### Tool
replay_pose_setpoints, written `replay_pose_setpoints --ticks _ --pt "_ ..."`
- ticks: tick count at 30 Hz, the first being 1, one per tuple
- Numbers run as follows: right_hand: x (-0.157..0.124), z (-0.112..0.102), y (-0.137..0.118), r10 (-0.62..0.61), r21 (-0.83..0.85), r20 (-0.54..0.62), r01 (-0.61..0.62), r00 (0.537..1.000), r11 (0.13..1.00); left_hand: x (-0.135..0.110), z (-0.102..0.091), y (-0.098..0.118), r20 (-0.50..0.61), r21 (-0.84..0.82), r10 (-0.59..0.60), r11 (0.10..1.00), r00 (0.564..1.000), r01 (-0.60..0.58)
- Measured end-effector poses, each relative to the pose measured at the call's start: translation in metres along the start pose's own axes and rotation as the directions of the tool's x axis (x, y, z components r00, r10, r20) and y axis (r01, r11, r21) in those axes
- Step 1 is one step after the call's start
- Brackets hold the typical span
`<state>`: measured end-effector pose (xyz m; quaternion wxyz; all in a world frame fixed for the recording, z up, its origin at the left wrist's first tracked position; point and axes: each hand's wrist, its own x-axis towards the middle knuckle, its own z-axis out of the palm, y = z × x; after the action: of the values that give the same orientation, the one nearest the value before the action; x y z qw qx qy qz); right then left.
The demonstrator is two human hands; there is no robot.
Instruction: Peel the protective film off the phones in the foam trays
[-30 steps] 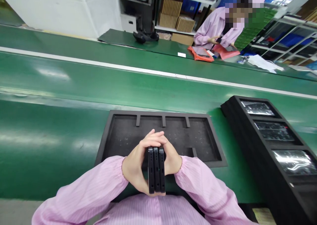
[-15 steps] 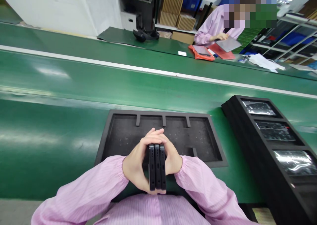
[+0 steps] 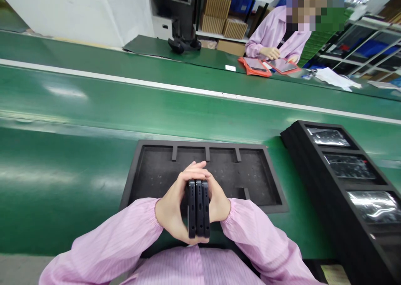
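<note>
Green conveyor belting (image 3: pixel 94 105) runs across the factory floor as I stand at my station, three slim black devices (image 3: pixel 198 208) pressed together on edge between my palms, their port ends facing me. They hang close to my chest, above the near rim of the black foam tray (image 3: pixel 156 168), not resting in any of its compartments. My left hand (image 3: pixel 171 212) and right hand (image 3: pixel 217 203) are both closed flat against the outer faces of the stack, fingertips meeting over the top.

Only sideways pressure seems to hold the middle device; if my palms ease, I judge it could slide down and strike the tray's edge or drop to my lap. Uneven squeezing might also fan the stack and scuff the faces.

To my right sits a second black tray (image 3: pixel 294 143) holding bagged parts. Across the belt a co-worker's hand (image 3: pixel 271 53) rests near orange pouches (image 3: pixel 255 66).
</note>
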<state>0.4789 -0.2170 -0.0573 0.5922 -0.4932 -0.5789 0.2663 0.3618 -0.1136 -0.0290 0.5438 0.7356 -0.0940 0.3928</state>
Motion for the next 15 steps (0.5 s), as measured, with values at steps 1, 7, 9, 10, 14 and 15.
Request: replay_pose_setpoints --ticks 1,7,9,10,14,15 --pt "0.0000 0.0001 -0.0009 -0.013 -0.026 -0.005 0.013 1.000 1.000 -0.0013 0.0011 0.0010 -0.007 0.000 0.002 1.000 1.000 -0.002" --pt "-0.0030 0.0017 -0.0014 -0.065 -0.123 -0.008 0.064 0.998 0.990 -0.0083 0.0047 0.0055 -0.036 0.008 -0.004 1.000 0.999 0.005" --pt "-0.0037 0.0027 -0.0007 -0.073 -0.095 -0.003 0.072 0.997 0.993 -0.0087 0.0039 0.0057 -0.024 0.014 0.004 1.000 1.000 -0.003" --pt "-0.0037 0.0031 -0.0006 -0.077 -0.081 -0.008 0.076 0.997 0.994 -0.0086 0.0034 0.0057 -0.024 0.015 0.007 1.000 1.000 -0.007" --pt "-0.0019 0.0020 -0.0026 -0.069 -0.081 -0.018 0.067 0.997 0.994 -0.0082 0.0023 0.0048 -0.017 0.017 -0.002 1.000 1.000 0.002" --pt "-0.0012 0.0012 -0.0031 -0.065 -0.085 -0.017 0.064 0.998 0.994 -0.0080 0.0023 0.0046 -0.012 0.019 -0.006 1.000 1.000 0.006"
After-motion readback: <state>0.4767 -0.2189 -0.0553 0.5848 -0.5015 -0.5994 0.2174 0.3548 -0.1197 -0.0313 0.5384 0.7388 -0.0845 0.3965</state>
